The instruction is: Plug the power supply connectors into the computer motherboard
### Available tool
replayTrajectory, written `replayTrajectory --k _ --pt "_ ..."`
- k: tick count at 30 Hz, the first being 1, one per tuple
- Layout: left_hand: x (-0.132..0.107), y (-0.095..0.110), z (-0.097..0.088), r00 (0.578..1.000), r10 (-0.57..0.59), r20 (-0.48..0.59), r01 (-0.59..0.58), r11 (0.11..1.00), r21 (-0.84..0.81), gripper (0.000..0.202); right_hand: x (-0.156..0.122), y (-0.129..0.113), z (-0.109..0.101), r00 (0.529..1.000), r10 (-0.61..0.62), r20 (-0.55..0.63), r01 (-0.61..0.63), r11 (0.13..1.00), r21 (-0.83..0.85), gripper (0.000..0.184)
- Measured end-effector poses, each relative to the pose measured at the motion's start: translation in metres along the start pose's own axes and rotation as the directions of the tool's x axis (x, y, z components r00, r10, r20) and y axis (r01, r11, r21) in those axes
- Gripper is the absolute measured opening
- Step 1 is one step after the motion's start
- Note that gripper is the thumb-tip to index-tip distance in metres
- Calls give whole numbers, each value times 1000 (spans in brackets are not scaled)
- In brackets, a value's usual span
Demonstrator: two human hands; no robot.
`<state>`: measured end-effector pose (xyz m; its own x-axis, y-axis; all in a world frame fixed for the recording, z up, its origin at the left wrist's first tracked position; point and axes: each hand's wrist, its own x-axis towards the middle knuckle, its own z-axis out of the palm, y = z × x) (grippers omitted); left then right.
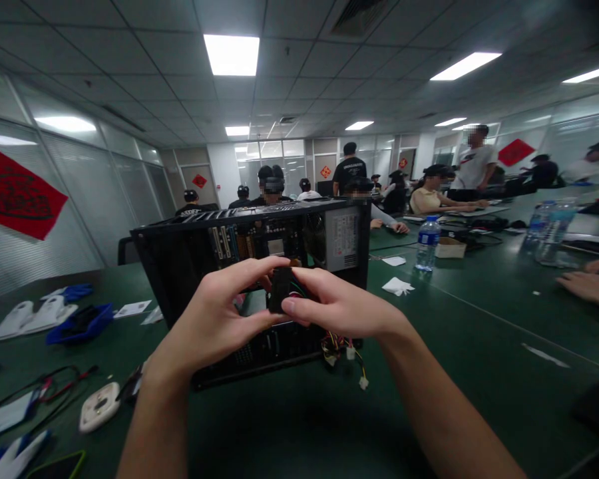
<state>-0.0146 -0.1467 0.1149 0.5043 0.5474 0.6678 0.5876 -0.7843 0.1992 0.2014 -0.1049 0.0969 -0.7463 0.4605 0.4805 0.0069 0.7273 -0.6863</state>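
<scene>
Grasping a black connector-like piece (280, 289) at the centre of the frame, with fingers of left hand (222, 309) and right hand (347, 306). Lies between them, with long axis nearly upright, about equally near to both, before the open computer case (172, 269).

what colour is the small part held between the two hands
Black. The small part shows best in the head view, near the middle.

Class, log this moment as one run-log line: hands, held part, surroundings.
left hand: pinching black part | right hand: pinching same part | open computer case: behind hands, on green table
</scene>
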Motion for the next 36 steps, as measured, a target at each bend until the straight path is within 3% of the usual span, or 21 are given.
replayTrajectory --k 9,16,20,36 --pt "0 2 1 999 6 34 -5 999 -45 55 0 -3 -1 999 -23 33 23 1000 1 12" --pt "0 4 1 999 -26 20 27 999 -17 55 4 1 5 998 26 -48 -23 998 60 10" --pt "0 2 0 999 -42 15 42 999 -5 55 6 0 9 993 60 -105 -59 998 13 7" --pt "-1 1 -2 1000 -16 18 16 1000 27 53 12 3 15 991 46 -128 -28 990 139 9"
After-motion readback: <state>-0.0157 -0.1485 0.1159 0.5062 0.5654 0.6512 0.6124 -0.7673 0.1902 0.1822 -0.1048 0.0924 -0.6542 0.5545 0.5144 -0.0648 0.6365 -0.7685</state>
